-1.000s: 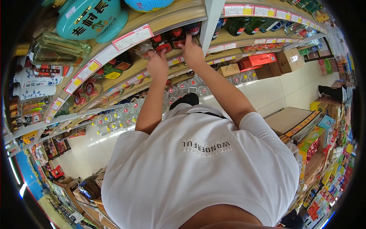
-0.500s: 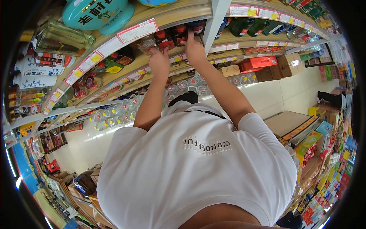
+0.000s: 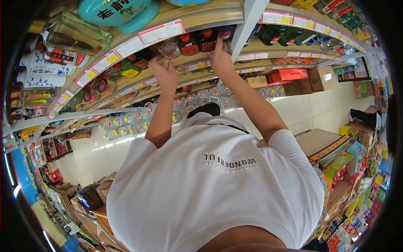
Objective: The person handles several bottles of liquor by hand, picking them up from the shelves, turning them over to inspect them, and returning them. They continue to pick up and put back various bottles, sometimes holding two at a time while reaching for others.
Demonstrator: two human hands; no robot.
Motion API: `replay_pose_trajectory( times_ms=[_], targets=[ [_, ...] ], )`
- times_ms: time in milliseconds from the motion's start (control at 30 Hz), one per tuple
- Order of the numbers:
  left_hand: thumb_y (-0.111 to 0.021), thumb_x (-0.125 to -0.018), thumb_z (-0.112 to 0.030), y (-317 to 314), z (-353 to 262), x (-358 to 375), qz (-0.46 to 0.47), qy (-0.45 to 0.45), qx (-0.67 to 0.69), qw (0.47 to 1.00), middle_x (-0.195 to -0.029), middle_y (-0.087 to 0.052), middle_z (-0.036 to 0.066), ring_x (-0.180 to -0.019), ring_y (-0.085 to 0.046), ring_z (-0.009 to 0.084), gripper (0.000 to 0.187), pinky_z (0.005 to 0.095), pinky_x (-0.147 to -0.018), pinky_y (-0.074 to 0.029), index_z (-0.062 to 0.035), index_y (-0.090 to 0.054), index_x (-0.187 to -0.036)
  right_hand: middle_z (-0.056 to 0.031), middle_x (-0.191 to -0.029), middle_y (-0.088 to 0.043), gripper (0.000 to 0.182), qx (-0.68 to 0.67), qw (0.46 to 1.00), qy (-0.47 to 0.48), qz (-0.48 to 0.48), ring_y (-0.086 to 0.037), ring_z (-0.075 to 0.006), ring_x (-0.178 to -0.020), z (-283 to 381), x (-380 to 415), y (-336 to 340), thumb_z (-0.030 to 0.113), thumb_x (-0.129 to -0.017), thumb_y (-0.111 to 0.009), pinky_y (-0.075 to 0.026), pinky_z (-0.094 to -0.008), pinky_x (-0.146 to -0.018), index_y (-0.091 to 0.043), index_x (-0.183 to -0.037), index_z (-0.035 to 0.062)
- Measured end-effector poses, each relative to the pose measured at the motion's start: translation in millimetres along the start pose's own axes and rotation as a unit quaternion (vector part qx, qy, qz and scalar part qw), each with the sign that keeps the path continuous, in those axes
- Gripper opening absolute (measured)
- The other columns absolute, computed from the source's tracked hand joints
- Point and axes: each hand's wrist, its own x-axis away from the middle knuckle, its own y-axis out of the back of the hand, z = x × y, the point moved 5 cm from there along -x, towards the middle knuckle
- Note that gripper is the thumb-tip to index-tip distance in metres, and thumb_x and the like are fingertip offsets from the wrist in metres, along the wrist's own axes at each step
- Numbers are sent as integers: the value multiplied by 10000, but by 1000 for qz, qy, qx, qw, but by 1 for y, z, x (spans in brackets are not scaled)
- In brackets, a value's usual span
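My left hand is at the edge of a shelf, its fingers apart, just left of a clear glass bottle. Nothing shows in its grasp. To the right of that bottle stand a dark bottle with a red cap and another dark red-capped bottle. My right hand reaches up beside the second one, fingers apart, the index finger pointing towards a blue-labelled bottle. The fingertips of both hands lie close to the bottles; whether they touch them I cannot tell.
A white upright post stands right of my right hand. Overhead, the upper shelf edge with price tags carries a large turquoise bottle. Clear jugs stand on the floor below; a red box is at the right.
My left hand has moved left, away from the red-capped bottles to the left side of the clear bottle. My right hand has shifted slightly right and down, partly with the view.
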Motion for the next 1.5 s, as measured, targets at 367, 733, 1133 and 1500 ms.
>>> replay_pose_trajectory(
  times_ms=[367,733,1133,1500],
  targets=[
    [-747,-844,-76,-15,33,-17,79,98,48,991,-1008,-702,215,-946,-698,357,388,413,-797,-535,50,-537,-1145,-278,-1254,-504,804,-51,991,105,-58,-623,-435,-892,-12,81,8,95,-882,-694,-538,-438,-767,-201,-1509,-5],
    [-737,-842,-53,-21,35,-20,89,74,63,991,-1001,-695,200,-931,-684,356,421,407,-786,-527,8,-515,-1195,-229,-1242,-512,789,-29,998,-39,41,-622,-287,-754,-68,150,-3,110,-878,-701,-526,-404,-724,-234,-1507,12],
    [-681,-862,-11,-18,33,-19,110,72,58,990,-1035,-704,190,-948,-701,333,390,413,-786,-530,-3,-500,-1208,-308,-1333,-457,822,-87,990,-102,48,-538,-450,-1147,-103,191,-3,96,-837,-731,-493,-482,-894,-236,-1487,3],
    [-691,-879,-44,-22,34,-17,139,74,83,984,-1082,-674,227,-955,-696,353,366,405,-799,-544,50,-495,-1173,-279,-1283,-480,809,-56,990,-109,68,-541,-440,-1119,-114,208,-14,103,-839,-721,-488,-502,-892,-241,-1485,17]
  ],
)
